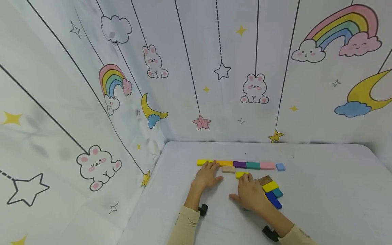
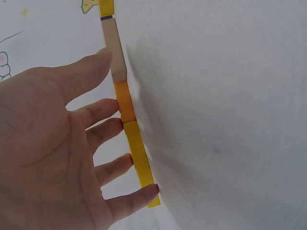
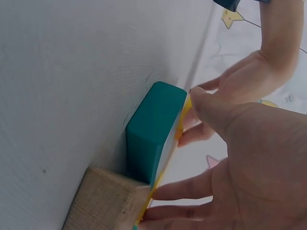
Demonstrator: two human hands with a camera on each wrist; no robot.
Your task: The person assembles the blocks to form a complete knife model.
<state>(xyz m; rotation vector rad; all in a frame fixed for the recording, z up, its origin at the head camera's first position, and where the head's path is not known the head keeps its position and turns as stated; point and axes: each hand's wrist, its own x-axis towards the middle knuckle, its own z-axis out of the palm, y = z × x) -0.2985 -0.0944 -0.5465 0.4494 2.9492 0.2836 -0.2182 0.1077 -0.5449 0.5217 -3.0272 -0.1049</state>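
A straight row of coloured blocks runs across the white table, with my left hand (image 1: 206, 176) at its left end. In the left wrist view, the fingers of that hand reach out to a yellow block (image 2: 136, 144) and an orange block (image 2: 125, 100), and the thumb is beside a beige block (image 2: 115, 55). My right hand (image 1: 251, 194) lies over the near side, its fingertips at a yellow block (image 1: 242, 175) and its thumb spread away. In the right wrist view, a teal block (image 3: 156, 112) and a wooden block (image 3: 103, 201) stand close to its fingers.
Further along the row are purple (image 1: 240, 164), teal (image 1: 253, 165) and pink (image 1: 267, 166) blocks. A light blue block (image 1: 280, 167) sits at the right end. Brown (image 1: 265, 180), yellow (image 1: 271, 186) and dark blue (image 1: 274, 200) blocks cluster right of my right hand, which partly hides them.
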